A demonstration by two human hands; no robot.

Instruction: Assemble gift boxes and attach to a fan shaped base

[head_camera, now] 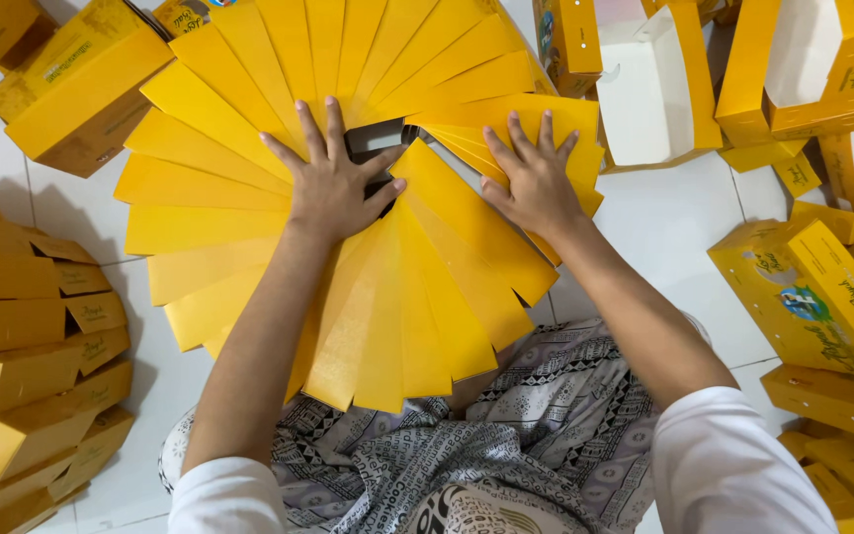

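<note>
Both hands press flat, fingers spread, gripping nothing: left hand (333, 193) at the hub of the yellow card fan (249, 178) on the floor (664, 227), right hand (536, 183) at three o'clock. Uneven pressure could let cards slide and bunch, I judge.

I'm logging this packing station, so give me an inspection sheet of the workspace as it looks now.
Surface: white tiled floor.
Job's things: yellow flat cardboard sheets fanned in a circle.
Clutter: folded yellow boxes stacked left; open boxes and printed flat boxes right.
Grippers: left hand and right hand pressed flat on the fan, fingers spread.
Cables: nothing seen.
Surroundings: patterned cloth over the lap.
</note>
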